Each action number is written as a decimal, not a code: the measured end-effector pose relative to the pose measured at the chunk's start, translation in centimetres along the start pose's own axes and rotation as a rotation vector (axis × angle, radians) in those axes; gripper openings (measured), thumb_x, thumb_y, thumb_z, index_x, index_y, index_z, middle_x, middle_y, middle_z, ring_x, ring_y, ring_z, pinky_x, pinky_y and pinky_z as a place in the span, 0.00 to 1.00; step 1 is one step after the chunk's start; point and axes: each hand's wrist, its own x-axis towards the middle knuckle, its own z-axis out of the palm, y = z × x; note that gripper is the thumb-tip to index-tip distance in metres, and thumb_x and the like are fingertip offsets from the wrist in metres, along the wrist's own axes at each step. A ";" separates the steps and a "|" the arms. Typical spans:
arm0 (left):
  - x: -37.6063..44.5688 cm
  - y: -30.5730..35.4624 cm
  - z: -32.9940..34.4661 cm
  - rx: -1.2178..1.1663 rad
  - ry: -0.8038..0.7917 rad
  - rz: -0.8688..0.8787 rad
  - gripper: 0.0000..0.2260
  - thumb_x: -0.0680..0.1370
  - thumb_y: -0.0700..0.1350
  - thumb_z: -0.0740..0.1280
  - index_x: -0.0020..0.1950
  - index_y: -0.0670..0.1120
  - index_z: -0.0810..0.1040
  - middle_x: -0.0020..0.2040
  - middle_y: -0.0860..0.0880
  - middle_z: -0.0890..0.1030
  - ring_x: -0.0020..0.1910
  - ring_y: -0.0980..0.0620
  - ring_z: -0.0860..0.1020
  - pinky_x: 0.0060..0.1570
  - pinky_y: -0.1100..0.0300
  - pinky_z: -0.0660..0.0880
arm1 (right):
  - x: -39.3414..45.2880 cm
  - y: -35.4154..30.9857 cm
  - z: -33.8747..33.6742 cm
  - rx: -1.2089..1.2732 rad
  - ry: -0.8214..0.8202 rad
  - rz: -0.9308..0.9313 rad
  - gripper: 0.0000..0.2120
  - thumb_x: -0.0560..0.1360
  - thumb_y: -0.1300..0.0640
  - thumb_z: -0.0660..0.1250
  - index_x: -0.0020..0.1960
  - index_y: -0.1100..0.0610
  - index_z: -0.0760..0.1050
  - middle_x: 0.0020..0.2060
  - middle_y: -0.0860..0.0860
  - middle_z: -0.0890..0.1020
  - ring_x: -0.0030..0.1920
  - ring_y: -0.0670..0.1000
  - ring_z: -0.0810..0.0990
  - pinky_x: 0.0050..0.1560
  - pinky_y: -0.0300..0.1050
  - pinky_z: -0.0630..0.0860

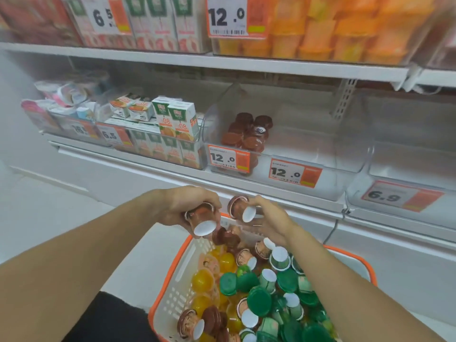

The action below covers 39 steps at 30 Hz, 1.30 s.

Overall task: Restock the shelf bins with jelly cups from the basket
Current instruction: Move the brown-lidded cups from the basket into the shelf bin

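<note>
- Brown jelly cup point(201, 218) is gripped on its side in the left hand point(190, 206), above the basket point(170, 275).
- Second brown cup point(240, 208) is pinched by the right hand point(269, 218).
- Green, yellow and brown cups are heaped in the basket.
- Few brown cups lie in the clear bin point(308, 144).

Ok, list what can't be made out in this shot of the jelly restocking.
- Head view: small print on the price tag is blurred.
- The cup label is motion-blurred, partly covered by the left hand.
- How deep the basket pile goes is hidden by top cups.
- The orange cups on the top shelf are cut off by the frame edge.
</note>
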 end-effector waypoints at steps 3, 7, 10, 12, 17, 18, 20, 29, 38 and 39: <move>-0.6 0.4 0.8 0.036 -0.031 0.062 0.14 0.80 0.51 0.64 0.45 0.44 0.83 0.49 0.43 0.86 0.47 0.49 0.82 0.46 0.55 0.76 | -2.2 -2.5 0.5 0.201 -0.157 -0.016 0.14 0.79 0.57 0.58 0.58 0.65 0.73 0.49 0.65 0.80 0.44 0.62 0.84 0.48 0.53 0.80; -0.9 1.7 2.2 -0.009 0.063 0.212 0.17 0.76 0.58 0.70 0.58 0.48 0.80 0.47 0.45 0.87 0.40 0.51 0.82 0.37 0.60 0.74 | -4.4 -4.5 1.1 0.279 -0.255 -0.032 0.19 0.79 0.57 0.52 0.56 0.68 0.75 0.41 0.62 0.82 0.40 0.58 0.83 0.50 0.53 0.80; -1.3 2.7 3.1 -0.098 0.129 0.400 0.19 0.70 0.61 0.73 0.58 0.55 0.80 0.47 0.48 0.87 0.42 0.53 0.83 0.40 0.60 0.75 | -5.6 -5.4 1.6 0.283 -0.267 -0.070 0.20 0.80 0.57 0.52 0.61 0.69 0.74 0.42 0.61 0.82 0.44 0.57 0.82 0.58 0.55 0.77; -1.5 3.2 3.5 -0.163 0.152 0.469 0.21 0.67 0.62 0.73 0.57 0.55 0.81 0.47 0.48 0.87 0.44 0.51 0.84 0.43 0.58 0.77 | -6.2 -5.9 1.9 0.243 -0.239 -0.097 0.18 0.81 0.57 0.52 0.59 0.66 0.76 0.43 0.60 0.82 0.46 0.58 0.83 0.56 0.55 0.78; -2.2 3.5 2.2 -0.220 0.119 0.541 0.18 0.68 0.59 0.75 0.55 0.53 0.84 0.50 0.46 0.86 0.51 0.43 0.83 0.53 0.49 0.78 | -8.0 -8.0 1.9 -0.254 -0.030 -0.252 0.16 0.81 0.63 0.54 0.52 0.58 0.81 0.45 0.58 0.86 0.44 0.56 0.84 0.47 0.53 0.76; -2.3 3.4 1.7 -0.217 0.094 0.536 0.18 0.68 0.58 0.75 0.55 0.54 0.85 0.52 0.45 0.86 0.52 0.43 0.83 0.54 0.48 0.77 | -8.3 -8.6 1.9 -0.316 -0.002 -0.270 0.16 0.80 0.64 0.55 0.51 0.57 0.82 0.46 0.58 0.86 0.44 0.55 0.84 0.46 0.52 0.76; -2.4 3.2 1.0 -0.206 0.027 0.526 0.17 0.69 0.54 0.78 0.56 0.53 0.85 0.55 0.44 0.85 0.55 0.41 0.82 0.56 0.49 0.74 | -8.6 -9.6 2.0 -0.333 -0.013 -0.290 0.15 0.81 0.58 0.58 0.52 0.56 0.84 0.48 0.57 0.85 0.43 0.54 0.83 0.45 0.50 0.76; -2.5 3.6 0.5 -0.325 -0.021 0.527 0.21 0.67 0.54 0.76 0.58 0.50 0.84 0.56 0.41 0.84 0.50 0.43 0.82 0.56 0.46 0.77 | -9.1 -13.7 2.4 -0.619 -0.175 -0.325 0.18 0.72 0.50 0.71 0.54 0.63 0.82 0.47 0.62 0.85 0.46 0.62 0.84 0.46 0.46 0.82; -1.8 4.6 0.5 -0.478 0.064 0.518 0.21 0.74 0.57 0.71 0.56 0.41 0.84 0.43 0.44 0.81 0.36 0.50 0.77 0.38 0.58 0.75 | -7.1 -17.1 2.3 -0.675 -0.271 -0.316 0.19 0.74 0.51 0.69 0.57 0.64 0.81 0.47 0.63 0.84 0.44 0.58 0.82 0.43 0.45 0.80; -1.7 4.6 0.4 -0.520 0.098 0.482 0.20 0.77 0.56 0.68 0.55 0.41 0.84 0.43 0.43 0.82 0.36 0.49 0.77 0.36 0.59 0.75 | -6.4 -17.4 2.5 -0.641 -0.236 -0.333 0.19 0.74 0.52 0.69 0.57 0.65 0.81 0.47 0.63 0.84 0.44 0.58 0.82 0.43 0.44 0.81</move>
